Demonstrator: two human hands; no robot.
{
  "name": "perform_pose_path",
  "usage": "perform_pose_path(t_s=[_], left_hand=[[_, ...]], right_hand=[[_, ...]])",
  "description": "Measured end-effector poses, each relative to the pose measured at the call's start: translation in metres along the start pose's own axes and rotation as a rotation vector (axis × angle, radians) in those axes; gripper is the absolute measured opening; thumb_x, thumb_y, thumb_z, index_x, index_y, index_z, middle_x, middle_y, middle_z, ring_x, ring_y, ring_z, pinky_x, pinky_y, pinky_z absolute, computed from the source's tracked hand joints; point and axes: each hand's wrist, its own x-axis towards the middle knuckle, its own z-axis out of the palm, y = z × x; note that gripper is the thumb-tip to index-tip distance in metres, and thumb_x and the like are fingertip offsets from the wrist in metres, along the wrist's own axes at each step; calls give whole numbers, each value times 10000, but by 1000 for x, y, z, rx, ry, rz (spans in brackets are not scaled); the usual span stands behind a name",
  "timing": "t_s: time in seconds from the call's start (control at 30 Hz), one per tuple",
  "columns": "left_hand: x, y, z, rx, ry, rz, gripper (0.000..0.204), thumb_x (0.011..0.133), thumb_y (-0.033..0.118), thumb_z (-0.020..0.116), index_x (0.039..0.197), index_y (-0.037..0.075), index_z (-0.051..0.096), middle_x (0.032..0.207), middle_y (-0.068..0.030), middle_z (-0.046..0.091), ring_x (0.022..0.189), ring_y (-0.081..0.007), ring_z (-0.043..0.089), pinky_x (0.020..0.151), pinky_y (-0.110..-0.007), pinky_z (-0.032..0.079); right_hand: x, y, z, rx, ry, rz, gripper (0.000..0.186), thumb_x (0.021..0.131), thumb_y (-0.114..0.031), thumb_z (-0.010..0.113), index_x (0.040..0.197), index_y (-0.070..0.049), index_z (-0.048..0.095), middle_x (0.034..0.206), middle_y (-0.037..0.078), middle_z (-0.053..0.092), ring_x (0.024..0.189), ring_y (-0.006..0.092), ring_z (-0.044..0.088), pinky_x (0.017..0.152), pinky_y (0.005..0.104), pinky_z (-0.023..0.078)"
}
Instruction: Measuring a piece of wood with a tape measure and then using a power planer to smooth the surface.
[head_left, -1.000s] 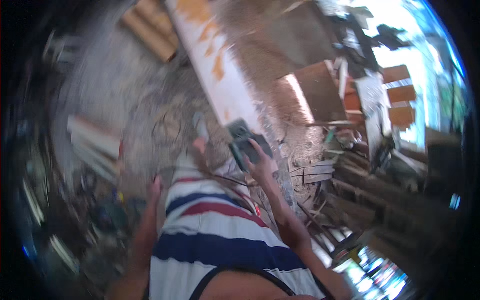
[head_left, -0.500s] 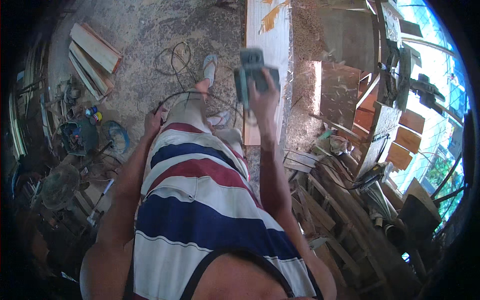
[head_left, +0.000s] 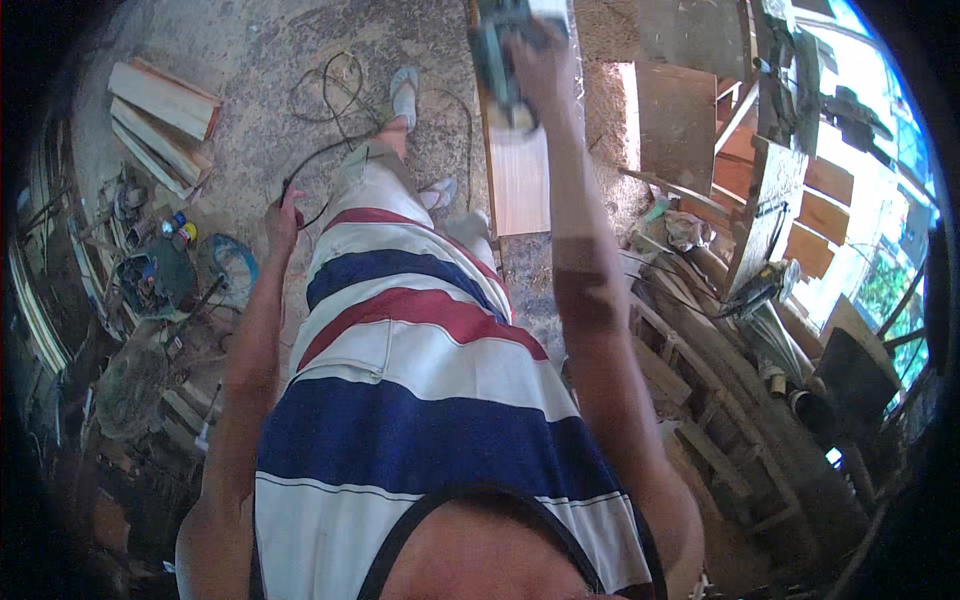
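My right hand (head_left: 543, 65) is wrapped round the handle of a grey-green electric planer (head_left: 494, 62) at the top of the view. The planer rests on a long pale board (head_left: 522, 185), and motion smears it a little. The bare near end of the board shows between the tool and my body. Beside my left thigh, my left hand (head_left: 284, 215) is closed on a black power cord (head_left: 318, 155). From there the cord runs up and loops on the floor near my foot.
Cut planks (head_left: 165, 95) lie stacked on the floor at the upper left. A dark bucket (head_left: 155, 280) and a blue ring-shaped item (head_left: 234, 262) stand among clutter at left. Timber frames and scrap wood (head_left: 690, 370) fill the right side, beside upright wooden panels (head_left: 675, 115).
My right hand has pushed the planer farther away along the board. My left hand has shifted outward with the cord, and the whole view has moved slightly.
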Motion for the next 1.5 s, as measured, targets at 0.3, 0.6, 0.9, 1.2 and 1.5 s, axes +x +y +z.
perform_pose_path(t_s=[0.3, 0.6, 0.9, 1.2, 1.5], left_hand=[[-3, 25, 38, 504, -178, 415, 420, 1077, 460, 634, 1192, 85, 785, 908, -276, 757, 884, -448, 762, 784, -494, 571], [24, 55, 33, 561, -121, 257, 468, 1090, 467, 547, 1129, 84, 813, 831, -233, 747, 847, -395, 767, 818, -509, 571], [38, 74, 5, 383, -36, 161, 448, 1068, 448, 538, 1118, 106, 822, 710, -149, 718, 702, -285, 736, 740, -450, 563], [6, 87, 43, 656, -183, 415, 312, 1061, 304, 632, 1265, 98, 746, 1082, -246, 781, 1026, -452, 759, 886, -509, 581], [24, 87, 33, 454, -24, 233, 309, 1061, 330, 610, 1157, 99, 793, 875, -229, 752, 882, -409, 755, 846, -502, 568]], right_hand=[[-356, 5, -108, 27, 42, 428, 577, 979, -59, 786, 1536, -61, 636, 1397, 211, 752, 1281, 241, 726, 1107, 401, 562], [-190, 8, -75, 13, 107, 292, 540, 939, -158, 829, 1459, -87, 700, 1167, 214, 828, 1091, 291, 817, 958, 390, 622], [-103, 18, -68, 55, 41, 313, 587, 933, -282, 850, 1474, -110, 702, 1134, 217, 829, 1024, 344, 818, 927, 448, 620], [-358, 26, -149, 79, 78, 501, 551, 969, -90, 800, 1503, -78, 664, 1377, 198, 769, 1276, 258, 730, 1087, 386, 570], [-192, 29, -112, 43, 9, 413, 550, 948, -148, 812, 1478, -102, 675, 1334, 245, 765, 1238, 352, 762, 1034, 432, 593]])
